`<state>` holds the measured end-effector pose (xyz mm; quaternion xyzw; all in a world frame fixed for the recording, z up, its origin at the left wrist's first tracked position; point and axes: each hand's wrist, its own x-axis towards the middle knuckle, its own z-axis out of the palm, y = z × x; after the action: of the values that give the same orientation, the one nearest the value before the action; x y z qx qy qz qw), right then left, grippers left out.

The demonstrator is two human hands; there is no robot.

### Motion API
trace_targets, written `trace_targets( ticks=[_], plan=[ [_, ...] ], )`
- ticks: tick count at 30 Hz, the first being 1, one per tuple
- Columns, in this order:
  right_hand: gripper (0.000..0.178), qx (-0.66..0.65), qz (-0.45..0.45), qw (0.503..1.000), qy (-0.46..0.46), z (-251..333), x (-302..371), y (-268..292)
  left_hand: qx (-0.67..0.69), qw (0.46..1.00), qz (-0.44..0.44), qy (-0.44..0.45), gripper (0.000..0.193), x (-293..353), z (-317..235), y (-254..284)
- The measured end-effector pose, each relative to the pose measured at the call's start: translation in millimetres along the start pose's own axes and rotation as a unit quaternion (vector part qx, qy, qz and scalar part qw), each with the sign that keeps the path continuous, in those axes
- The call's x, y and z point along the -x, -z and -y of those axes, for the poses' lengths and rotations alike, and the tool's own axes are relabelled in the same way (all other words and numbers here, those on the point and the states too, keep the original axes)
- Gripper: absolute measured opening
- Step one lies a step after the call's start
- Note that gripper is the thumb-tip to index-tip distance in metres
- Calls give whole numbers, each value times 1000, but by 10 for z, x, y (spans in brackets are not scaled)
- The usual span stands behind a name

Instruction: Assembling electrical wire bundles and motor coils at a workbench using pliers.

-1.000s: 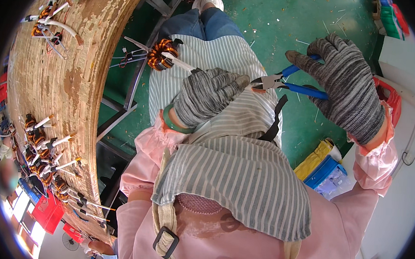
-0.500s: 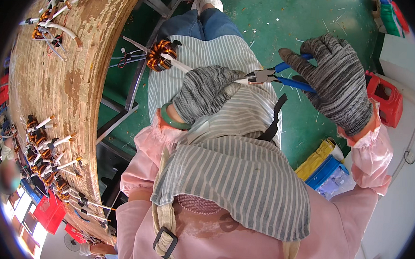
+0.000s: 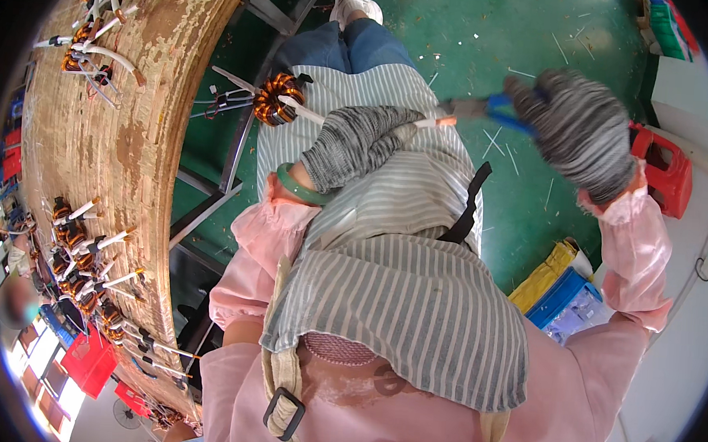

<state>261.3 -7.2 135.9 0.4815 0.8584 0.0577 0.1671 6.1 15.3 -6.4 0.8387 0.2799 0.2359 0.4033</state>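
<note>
In a grey knit glove, my left hand (image 3: 356, 147) is closed around the white sleeved lead of a copper-wound ring coil (image 3: 278, 99). The coil hangs over my striped apron to the left of that hand, with thinner wires sticking out beyond it. Past my fingertips the lead's bare copper end (image 3: 447, 121) points right. My right hand (image 3: 580, 137), gloved too, is wrapped round blue-handled cutting pliers (image 3: 500, 113). They are smeared by motion, and their head is just above and right of the copper end, seemingly apart from it.
A worn wooden bench (image 3: 146, 130) curves along the left, bearing several more ring coils (image 3: 77, 238) with white leads. Wire scraps (image 3: 494, 140) lie on the green floor. At the right stand a red plastic container (image 3: 669, 169) and a blue-and-yellow bag (image 3: 554, 291).
The pliers have come off the lead and moved up and right with my right hand. Bare copper now shows at the lead's tip. My left hand has barely moved.
</note>
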Motion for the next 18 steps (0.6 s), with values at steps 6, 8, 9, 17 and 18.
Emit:
trace_targets(
  ticks=[6,8,9,17,18],
  plan=[
    [47,-51,-235,945,-223,-310,229,-90,237,958,-117,112,26,-222,8,37],
    [52,-82,-258,940,-209,-80,182,-257,331,904,-146,227,23,-284,-74,132],
    [56,-105,-261,937,-207,42,129,-335,360,887,-168,236,22,-296,-66,133],
    [65,-195,-313,904,-215,454,-372,-679,346,882,-224,226,18,-309,-98,247],
    [65,-198,-314,904,-214,461,-411,-695,352,880,-212,238,19,-300,-91,265]
  ],
)
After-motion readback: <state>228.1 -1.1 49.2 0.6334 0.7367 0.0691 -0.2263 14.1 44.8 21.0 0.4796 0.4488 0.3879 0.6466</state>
